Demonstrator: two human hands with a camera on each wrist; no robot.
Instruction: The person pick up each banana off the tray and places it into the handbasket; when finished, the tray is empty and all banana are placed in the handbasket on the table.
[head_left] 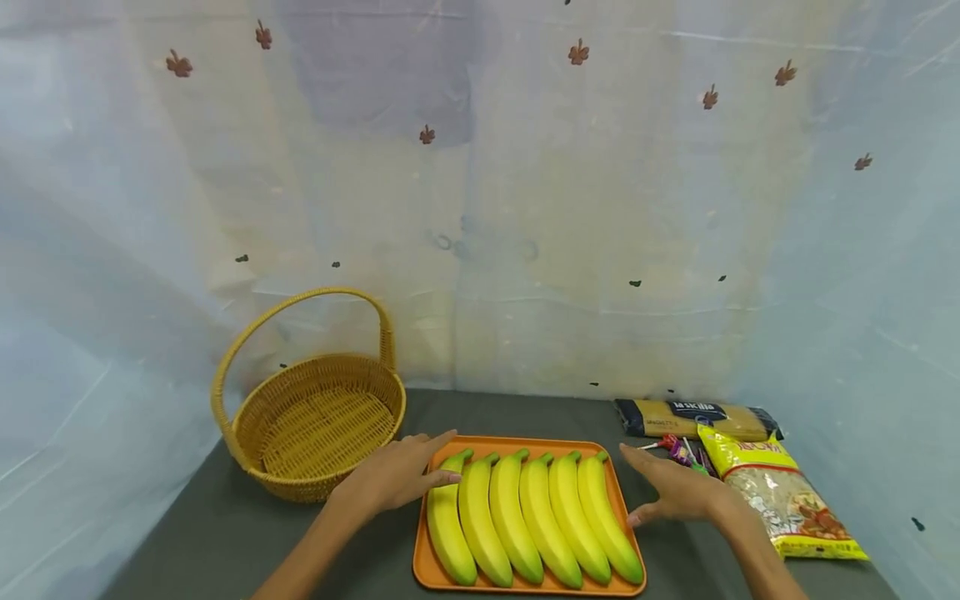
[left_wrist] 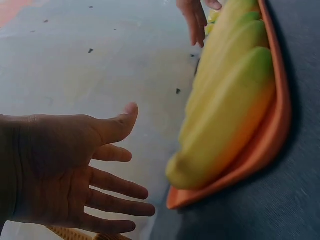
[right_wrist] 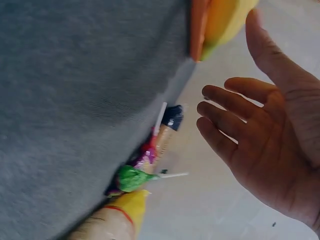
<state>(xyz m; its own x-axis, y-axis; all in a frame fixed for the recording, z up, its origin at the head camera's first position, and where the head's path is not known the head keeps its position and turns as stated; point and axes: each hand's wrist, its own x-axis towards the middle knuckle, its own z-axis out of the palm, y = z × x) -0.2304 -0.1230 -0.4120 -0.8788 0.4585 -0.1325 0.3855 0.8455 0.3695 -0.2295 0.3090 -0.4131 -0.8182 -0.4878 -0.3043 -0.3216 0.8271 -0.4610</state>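
Several yellow bananas with green tips lie side by side on an orange tray on the dark grey table. My left hand hovers at the tray's left side with fingers spread and nothing in them; the left wrist view shows its palm and straight fingers. On the other side, my right hand is held at the tray's right edge, thumb toward the bananas. In the right wrist view its palm faces the camera, fingers loosely extended and holding nothing.
A yellow wicker basket with a tall handle stands left of the tray. To the right lie a spaghetti packet, several wrapped lollipops and a yellow food bag. Pale plastic sheeting hangs behind the table.
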